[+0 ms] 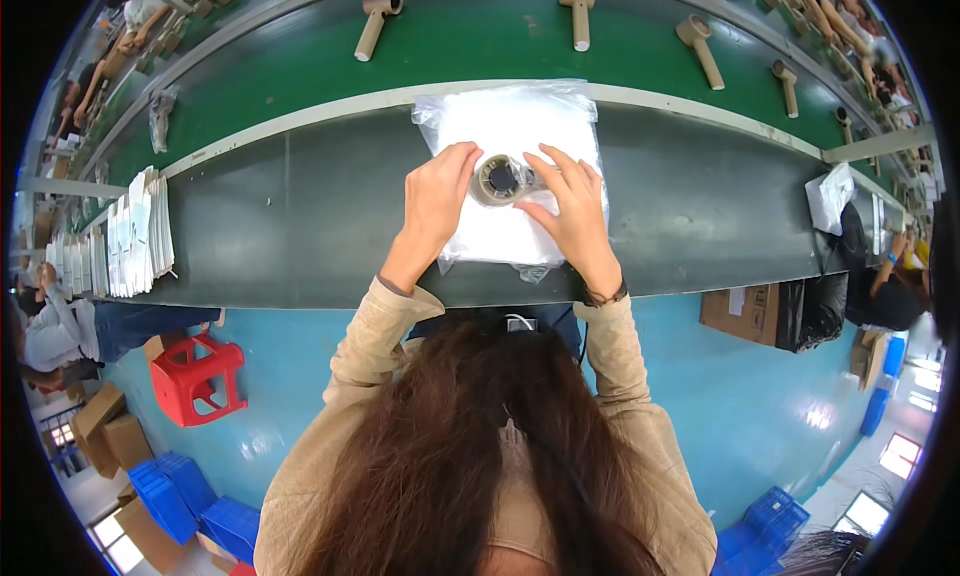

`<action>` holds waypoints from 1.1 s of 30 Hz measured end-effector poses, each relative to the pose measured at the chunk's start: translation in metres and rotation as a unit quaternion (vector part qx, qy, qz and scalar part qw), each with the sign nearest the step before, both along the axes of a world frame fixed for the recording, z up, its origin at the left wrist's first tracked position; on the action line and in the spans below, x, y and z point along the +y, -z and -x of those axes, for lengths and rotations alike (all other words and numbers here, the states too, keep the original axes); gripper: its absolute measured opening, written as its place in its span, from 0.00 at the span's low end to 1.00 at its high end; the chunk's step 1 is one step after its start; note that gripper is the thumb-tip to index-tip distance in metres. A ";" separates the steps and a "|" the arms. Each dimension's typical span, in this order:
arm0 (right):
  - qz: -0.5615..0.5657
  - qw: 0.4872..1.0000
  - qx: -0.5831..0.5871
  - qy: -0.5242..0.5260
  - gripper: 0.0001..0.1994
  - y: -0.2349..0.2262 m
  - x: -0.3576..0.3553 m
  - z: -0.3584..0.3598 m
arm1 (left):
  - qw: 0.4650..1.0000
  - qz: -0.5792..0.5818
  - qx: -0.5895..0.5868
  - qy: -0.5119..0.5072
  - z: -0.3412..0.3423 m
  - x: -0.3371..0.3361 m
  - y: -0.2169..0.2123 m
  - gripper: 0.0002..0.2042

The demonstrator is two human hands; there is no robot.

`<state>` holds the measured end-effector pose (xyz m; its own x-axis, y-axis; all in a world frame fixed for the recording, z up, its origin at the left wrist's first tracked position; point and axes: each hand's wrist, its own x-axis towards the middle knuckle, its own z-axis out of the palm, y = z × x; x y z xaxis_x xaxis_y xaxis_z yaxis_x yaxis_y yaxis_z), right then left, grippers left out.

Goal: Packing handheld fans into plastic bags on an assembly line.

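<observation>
A beige hair dryer (482,186) lies over a pile of white plastic bags (500,238), its round, dark-centred end facing up. Clear film shows on its right side. At its left rim, my left hand (433,204) has fingertips pinched together; whatever they pinch is too small to make out. My right hand (577,208) grips the dryer from the right, with the thumb below and the fingers above. The right hand partly covers the part of the dryer that points right.
Beyond the dark worktop (710,196), a green conveyor belt (480,46) carries several beige hair dryers (580,16). White folded sheets (140,231) stand at the left end. Behind me are a red stool (195,376) and a cardboard box (740,314). Other people work at both sides.
</observation>
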<state>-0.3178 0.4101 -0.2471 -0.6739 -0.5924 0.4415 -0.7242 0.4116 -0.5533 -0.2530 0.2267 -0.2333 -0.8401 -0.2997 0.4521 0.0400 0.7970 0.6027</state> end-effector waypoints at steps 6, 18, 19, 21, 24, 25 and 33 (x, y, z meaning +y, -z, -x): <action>-0.088 0.995 -0.029 -0.038 0.24 0.000 -0.001 0.017 | 0.997 0.047 -0.007 0.055 0.016 0.001 -0.016 0.06; -0.102 0.991 -0.048 0.073 0.17 -0.060 0.000 0.029 | 0.955 0.162 0.180 0.172 0.009 -0.005 -0.071 0.11; -0.095 0.991 -0.051 0.082 0.18 -0.061 -0.004 0.024 | 0.962 0.143 0.162 0.166 0.011 -0.002 -0.062 0.11; -0.108 0.989 -0.037 0.090 0.19 -0.061 -0.012 0.020 | 0.968 0.128 0.148 0.159 0.012 -0.004 -0.052 0.10; -0.134 0.984 -0.072 0.097 0.22 -0.053 -0.017 0.022 | 0.986 0.069 0.030 0.149 0.010 -0.015 -0.051 0.07; -0.133 0.984 -0.070 0.097 0.22 -0.049 -0.016 0.025 | 0.982 0.002 -0.048 0.180 0.012 -0.023 -0.054 0.06; -0.159 0.979 -0.117 -0.051 0.29 -0.035 -0.043 0.089 | 0.784 -0.612 0.021 0.104 0.058 -0.156 -0.013 0.09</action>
<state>-0.4071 0.3672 -0.2125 -0.6653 -0.7438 0.0639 -0.6386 0.5226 -0.5648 -0.3109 0.0712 -0.2201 -0.9207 -0.3884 -0.0388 0.1319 -0.4030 0.9057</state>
